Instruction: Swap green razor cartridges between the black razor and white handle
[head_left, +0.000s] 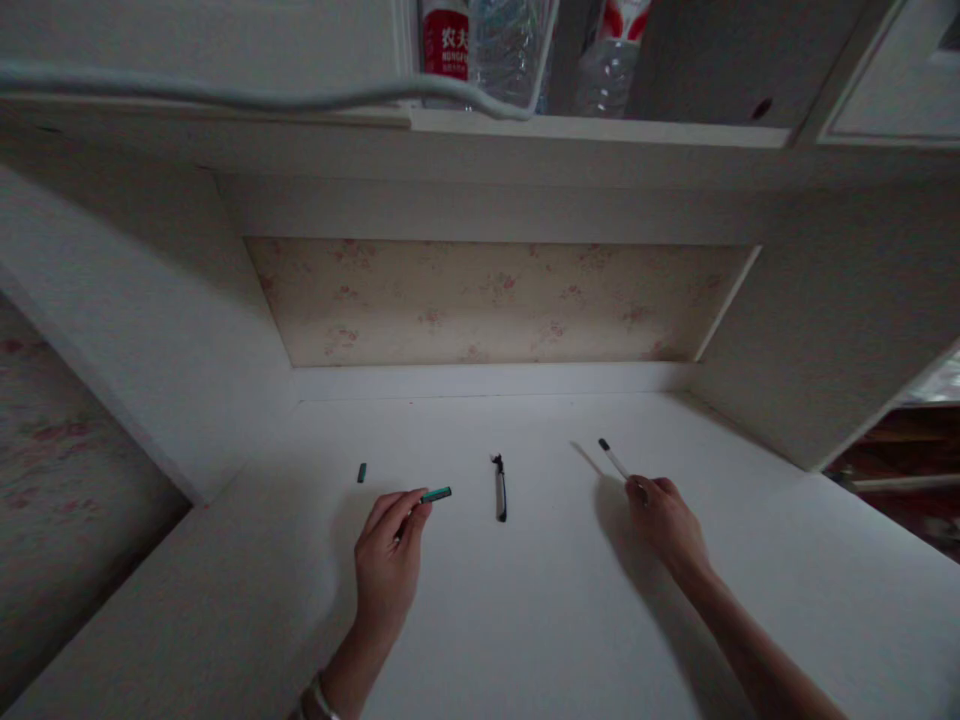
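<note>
On a white desk (525, 620), my left hand (386, 560) pinches a small green pen part (436, 494) between its fingertips, just above the surface. My right hand (664, 525) is closed on a thin white pen refill (615, 460) with a dark tip, held slanting up and away to the left. Between the two hands a black pen barrel (500, 490) lies flat on the desk. A small green cap piece (361, 472) lies apart on the desk, left of and beyond my left hand.
The desk sits in an alcove with white side panels (150, 340) and a floral back wall (487, 300). A shelf (585, 125) above holds plastic water bottles (480, 45). A grey cable (225, 95) runs along the shelf edge.
</note>
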